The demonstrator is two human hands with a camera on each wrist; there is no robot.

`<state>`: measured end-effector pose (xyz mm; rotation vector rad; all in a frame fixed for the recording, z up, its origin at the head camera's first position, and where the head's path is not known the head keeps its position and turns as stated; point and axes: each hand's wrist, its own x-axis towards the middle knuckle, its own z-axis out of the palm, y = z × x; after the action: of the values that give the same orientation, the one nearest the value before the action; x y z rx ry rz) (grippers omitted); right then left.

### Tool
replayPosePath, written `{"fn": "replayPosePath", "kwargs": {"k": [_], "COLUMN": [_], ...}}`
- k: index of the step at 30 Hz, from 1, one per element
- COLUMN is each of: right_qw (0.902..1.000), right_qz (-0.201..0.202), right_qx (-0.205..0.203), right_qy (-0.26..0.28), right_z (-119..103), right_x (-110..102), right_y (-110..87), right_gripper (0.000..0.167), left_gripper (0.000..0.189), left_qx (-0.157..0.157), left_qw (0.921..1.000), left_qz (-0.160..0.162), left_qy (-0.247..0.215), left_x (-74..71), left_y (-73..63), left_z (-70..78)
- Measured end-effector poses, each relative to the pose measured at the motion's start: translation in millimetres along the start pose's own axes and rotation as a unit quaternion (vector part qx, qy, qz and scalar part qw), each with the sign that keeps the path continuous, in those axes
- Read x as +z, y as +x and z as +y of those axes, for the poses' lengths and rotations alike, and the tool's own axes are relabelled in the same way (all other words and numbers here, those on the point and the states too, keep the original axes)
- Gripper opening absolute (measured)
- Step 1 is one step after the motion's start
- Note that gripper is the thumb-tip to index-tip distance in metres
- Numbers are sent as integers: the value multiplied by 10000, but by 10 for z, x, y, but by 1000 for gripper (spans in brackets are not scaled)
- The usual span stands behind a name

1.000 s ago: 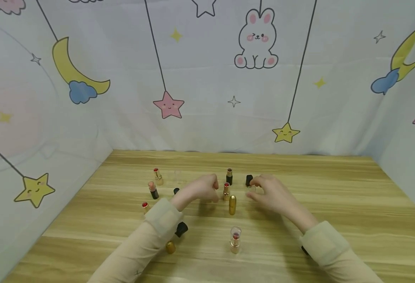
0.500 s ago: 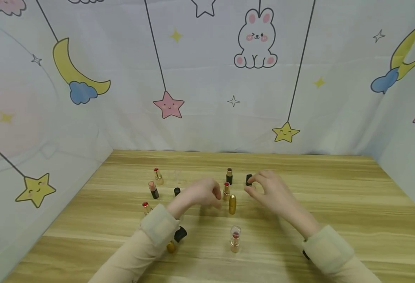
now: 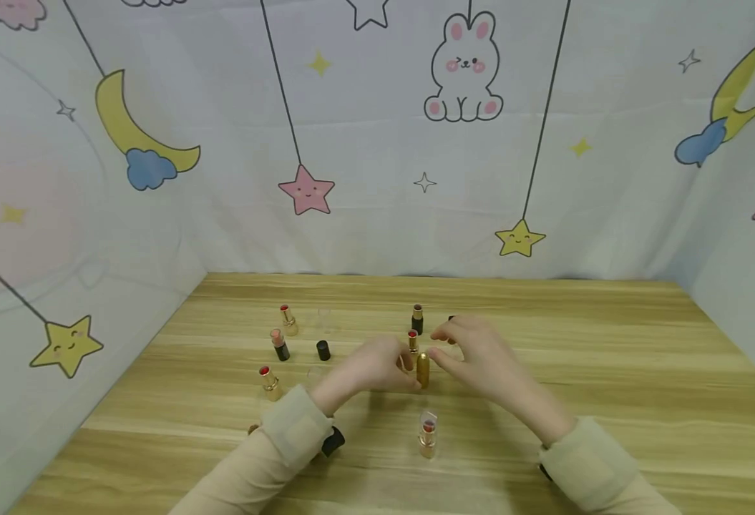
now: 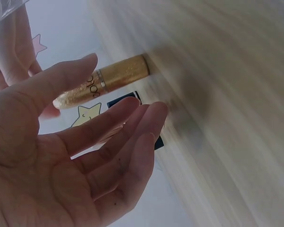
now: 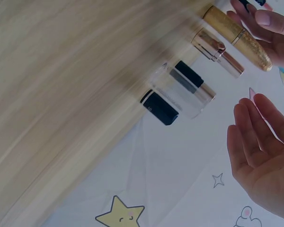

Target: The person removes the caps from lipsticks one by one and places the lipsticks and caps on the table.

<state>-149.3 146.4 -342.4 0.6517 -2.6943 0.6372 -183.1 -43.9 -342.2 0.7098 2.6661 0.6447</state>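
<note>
A gold, bullet-shaped lipstick tube [image 3: 423, 370] stands upright on the wooden table between both hands. My left hand [image 3: 380, 368] is right beside it; in the left wrist view the tube [image 4: 125, 73] shows behind the thumb, with the fingers loosely bent and apart from it. My right hand [image 3: 486, 357] hovers at the tube's other side, fingers relaxed and holding nothing. Just behind stand an uncapped red lipstick [image 3: 413, 342] with a gold base and a dark lipstick [image 3: 418, 320] in a black base. The right wrist view shows a clear cap [image 5: 191, 106] and a black cap [image 5: 160, 108] nearby.
At the left stand three uncapped lipsticks: a red one [image 3: 288, 320], a pink one [image 3: 279, 345] and another red one [image 3: 270, 383]. A black cap [image 3: 323, 350] is near them. Another black cap [image 3: 333, 441] lies by the left sleeve. A clear-capped lipstick [image 3: 428, 439] stands in front.
My left hand has moved right and nearer to me, up to the gold tube. My right hand has moved left from beside the caps to the tube's other side.
</note>
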Motion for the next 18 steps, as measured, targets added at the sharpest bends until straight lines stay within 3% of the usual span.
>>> {"fn": "replayPosePath", "kwargs": {"k": [7, 18], "right_qw": [9994, 9997], "right_qz": [-270, -59], "right_qx": [145, -145], "right_qy": [174, 180], "right_z": [-68, -102], "right_x": [48, 142], "right_y": [9, 28], "right_gripper": [25, 15], "left_gripper": [29, 21], "left_qx": [63, 224], "left_qw": [9999, 9995], "left_qz": [53, 239], "left_qy": [105, 36], "left_x": [74, 150], "left_y": [42, 93], "left_z": [15, -5]}}
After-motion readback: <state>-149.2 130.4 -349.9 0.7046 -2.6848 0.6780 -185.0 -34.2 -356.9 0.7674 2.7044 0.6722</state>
